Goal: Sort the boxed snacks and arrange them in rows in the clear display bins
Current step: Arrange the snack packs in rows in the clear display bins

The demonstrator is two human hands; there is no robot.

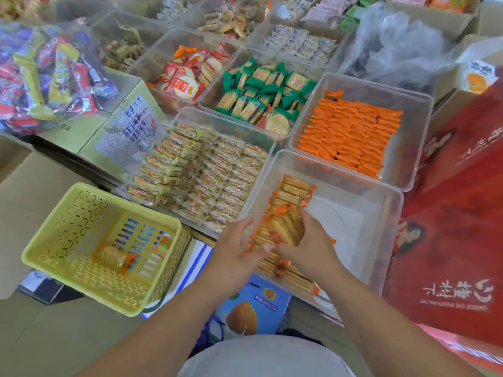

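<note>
pressing cracker packets (283, 229) between left hand (235, 250) & right hand (309, 244), both curled round stack; keeping edges flush w/ row in clear bin (381, 213).

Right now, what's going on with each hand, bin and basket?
Left hand: steadying the bundle of orange-edged cracker packs.
Right hand: gripping that bundle.
Nearest clear plastic bin: one row along its left side, rest bare.
Clear bin of orange packets: filled in neat rows.
Yellow plastic basket: nearly empty, a few packs left.
</note>
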